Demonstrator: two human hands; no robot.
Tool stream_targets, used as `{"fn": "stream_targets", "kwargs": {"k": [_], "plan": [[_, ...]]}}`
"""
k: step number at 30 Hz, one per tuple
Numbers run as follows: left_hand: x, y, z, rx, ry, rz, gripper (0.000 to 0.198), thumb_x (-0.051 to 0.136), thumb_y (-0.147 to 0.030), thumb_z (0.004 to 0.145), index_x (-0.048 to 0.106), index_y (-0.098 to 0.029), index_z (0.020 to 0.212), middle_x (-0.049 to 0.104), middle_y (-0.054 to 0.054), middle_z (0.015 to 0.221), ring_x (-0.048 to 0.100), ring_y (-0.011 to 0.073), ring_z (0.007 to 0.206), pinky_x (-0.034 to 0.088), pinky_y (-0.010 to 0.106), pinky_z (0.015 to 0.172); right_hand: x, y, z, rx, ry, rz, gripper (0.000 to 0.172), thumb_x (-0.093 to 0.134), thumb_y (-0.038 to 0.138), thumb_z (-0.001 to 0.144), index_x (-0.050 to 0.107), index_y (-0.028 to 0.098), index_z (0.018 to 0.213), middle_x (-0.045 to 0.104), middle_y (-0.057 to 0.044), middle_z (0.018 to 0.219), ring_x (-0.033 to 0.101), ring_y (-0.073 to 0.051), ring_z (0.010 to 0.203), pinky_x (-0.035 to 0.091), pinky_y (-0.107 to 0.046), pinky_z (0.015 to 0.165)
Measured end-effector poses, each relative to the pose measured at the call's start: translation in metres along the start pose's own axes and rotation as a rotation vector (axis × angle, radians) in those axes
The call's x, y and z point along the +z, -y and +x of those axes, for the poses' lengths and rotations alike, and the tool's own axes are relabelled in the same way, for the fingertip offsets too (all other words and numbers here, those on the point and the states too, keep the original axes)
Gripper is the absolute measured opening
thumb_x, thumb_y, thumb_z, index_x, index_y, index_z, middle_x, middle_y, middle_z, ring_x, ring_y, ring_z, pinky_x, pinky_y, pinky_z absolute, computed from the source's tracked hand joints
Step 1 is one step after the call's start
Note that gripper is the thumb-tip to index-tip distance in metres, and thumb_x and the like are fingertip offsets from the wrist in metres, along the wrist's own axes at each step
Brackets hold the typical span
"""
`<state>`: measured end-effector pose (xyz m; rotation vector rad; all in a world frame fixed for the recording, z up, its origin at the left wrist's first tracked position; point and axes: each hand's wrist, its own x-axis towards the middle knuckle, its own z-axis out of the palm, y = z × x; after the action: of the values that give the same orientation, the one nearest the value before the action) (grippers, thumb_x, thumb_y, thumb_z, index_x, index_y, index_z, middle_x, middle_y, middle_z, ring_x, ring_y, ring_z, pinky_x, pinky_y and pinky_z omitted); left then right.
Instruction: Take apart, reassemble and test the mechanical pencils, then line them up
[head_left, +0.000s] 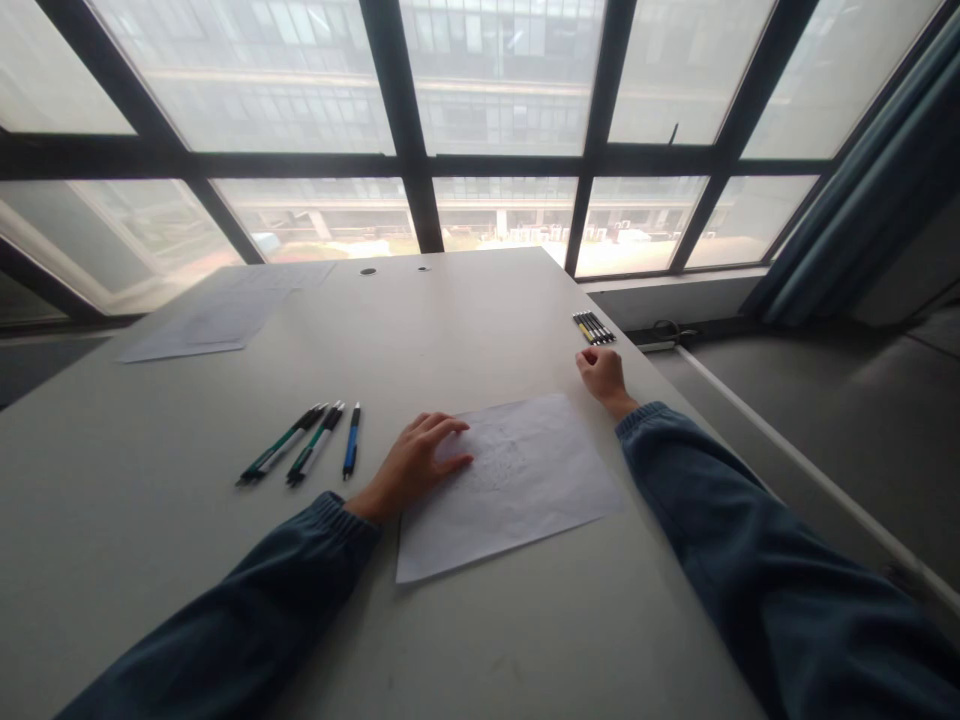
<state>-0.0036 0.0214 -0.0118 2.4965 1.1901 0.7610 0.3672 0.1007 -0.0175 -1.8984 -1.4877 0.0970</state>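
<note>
A white sheet of paper [517, 500] with a faint grey drawing in its middle lies on the table, tilted a little. My left hand [420, 455] rests on the left part of the sheet, fingers spread and nothing in its grasp. Beyond the sheet's far right corner, my right hand [602, 375] is curled into a fist; whether anything is inside is hidden. Just past that fist lies a row of several dark, slim pens or pencils [592, 328], one with a yellow part.
To the left of my left hand are a blue pen [352, 441] and several green-and-white pens [315, 445]. More paper sheets [210, 315] lie at the far left of the white table [435, 340]. Windows stand behind it; a dark curtain [847, 190] hangs right.
</note>
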Motion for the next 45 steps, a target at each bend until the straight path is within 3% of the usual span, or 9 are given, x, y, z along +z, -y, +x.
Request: {"fn": "stream_targets", "kwargs": {"k": [4,10,18,24,31,35,40,45], "plan": [[-0.002,0.0,-0.002,-0.008,0.006,-0.002,0.033,0.074,-0.044,0.083,0.071,-0.025,0.11,0.07,0.008,0.114,0.061,0.0279,0.11,0.048,0.042,0.099,0.002,0.022,-0.039,-0.276,0.061,0.207,0.028,0.054,0.033,0.091,0.071,0.017,0.077,0.069,-0.003,0.071,0.06,-0.016,0.066,0.046,-0.026,0.069],[-0.001,0.001,-0.003,-0.023,-0.004,-0.009,0.03,0.074,-0.041,0.083,0.071,-0.024,0.108,0.069,0.008,0.114,0.06,0.0277,0.111,0.048,0.043,0.101,-0.006,0.038,-0.081,-0.587,0.277,0.368,0.017,0.058,0.027,0.091,0.071,0.02,0.081,0.064,0.0,0.073,0.051,-0.012,0.06,0.042,-0.024,0.064],[-0.002,-0.002,-0.002,-0.013,0.015,-0.014,0.023,0.073,-0.039,0.085,0.072,-0.022,0.101,0.068,0.008,0.112,0.06,0.026,0.109,0.047,0.041,0.101,-0.004,0.037,-0.079,-0.703,0.472,0.238,0.015,0.06,0.015,0.086,0.074,0.02,0.085,0.067,0.0,0.08,0.057,-0.011,0.066,0.041,-0.022,0.067],[-0.001,-0.005,-0.004,-0.007,0.013,0.017,0.017,0.07,-0.034,0.088,0.072,-0.022,0.099,0.068,0.007,0.112,0.059,0.0252,0.109,0.047,0.041,0.102,-0.007,0.041,-0.077,-0.713,0.502,0.211,0.015,0.061,0.013,0.083,0.074,0.018,0.086,0.069,-0.002,0.079,0.058,-0.013,0.067,0.041,-0.023,0.067],[-0.001,-0.009,-0.004,0.029,-0.032,0.037,0.013,0.062,-0.025,0.092,0.072,-0.023,0.1,0.069,0.006,0.111,0.061,0.0232,0.106,0.049,0.04,0.101,-0.008,0.043,-0.077,-0.718,0.498,0.195,0.015,0.06,0.023,0.09,0.073,0.018,0.083,0.068,-0.003,0.076,0.057,-0.014,0.065,0.041,-0.026,0.066],[-0.016,-0.017,-0.001,0.036,-0.176,0.042,0.016,0.057,-0.022,0.094,0.069,-0.021,0.104,0.069,0.007,0.11,0.062,0.0218,0.106,0.05,0.039,0.1,-0.005,0.042,-0.077,-0.717,0.504,0.189,0.015,0.06,0.025,0.091,0.072,0.019,0.084,0.068,-0.002,0.075,0.057,-0.014,0.065,0.04,-0.025,0.065],[-0.051,-0.012,0.007,-0.053,-0.228,0.123,0.015,0.059,-0.023,0.092,0.071,-0.019,0.099,0.072,0.007,0.104,0.065,0.0224,0.101,0.051,0.039,0.097,-0.002,0.04,-0.077,-0.723,0.492,0.163,0.015,0.06,0.027,0.091,0.07,0.019,0.083,0.067,-0.001,0.075,0.057,-0.013,0.064,0.039,-0.025,0.065],[-0.101,0.008,0.015,-0.211,-0.357,0.064,0.021,0.06,-0.029,0.089,0.074,-0.016,0.097,0.076,0.006,0.096,0.069,0.0172,0.08,0.056,0.028,0.074,-0.004,0.041,-0.077,-0.8,0.467,0.146,0.022,0.056,0.029,0.094,0.068,0.019,0.079,0.065,-0.002,0.072,0.053,-0.013,0.063,0.037,-0.026,0.064]]}}
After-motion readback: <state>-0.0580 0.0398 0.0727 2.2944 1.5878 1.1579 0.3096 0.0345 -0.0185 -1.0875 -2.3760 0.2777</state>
